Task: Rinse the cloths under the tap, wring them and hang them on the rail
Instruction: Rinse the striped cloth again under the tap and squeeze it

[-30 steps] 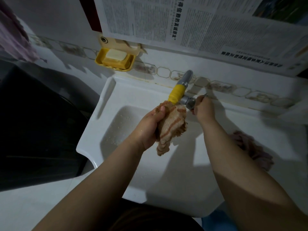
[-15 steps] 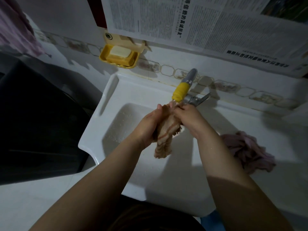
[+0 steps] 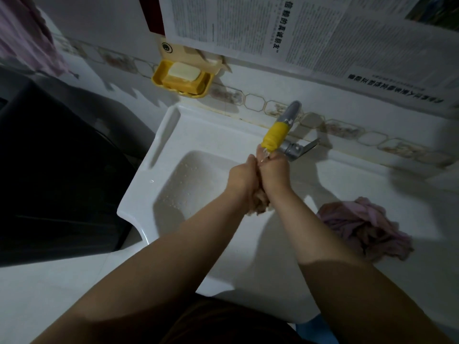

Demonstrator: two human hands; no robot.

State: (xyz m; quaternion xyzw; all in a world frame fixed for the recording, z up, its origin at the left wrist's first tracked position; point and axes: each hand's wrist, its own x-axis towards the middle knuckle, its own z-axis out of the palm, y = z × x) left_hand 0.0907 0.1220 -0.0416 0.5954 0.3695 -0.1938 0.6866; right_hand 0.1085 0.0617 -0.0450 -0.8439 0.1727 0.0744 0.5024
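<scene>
You have both hands pressed together directly under the yellow spout (image 3: 274, 135) of the tap (image 3: 293, 146). Your left hand (image 3: 242, 178) and your right hand (image 3: 274, 173) are closed around the striped cloth (image 3: 258, 206). Most of the cloth is hidden inside the grip; only a bunched end comes out below your wrists, hanging over the sink (image 3: 173, 194). A thin stream of water seems to fall on your fingertips (image 3: 259, 151), just above the grip, but it is small and not easy to see.

I judge that you are at the rinsing step for this first cloth, maybe at the start of the squeezing, because the two fists are so tight together. The wringing is not clearly begun: I cannot tell any twist in the part which shows.

For the next move, the hands need to turn in opposite directions while they hold the cloth low over the basin, so the water drops inside. The tap lever is just behind your right hand.

The pink cloth (image 3: 360, 229) lies on the sink ledge to the right of your right forearm, well apart from the grip, and it waits for its rinse. No rail is visible here.
</scene>
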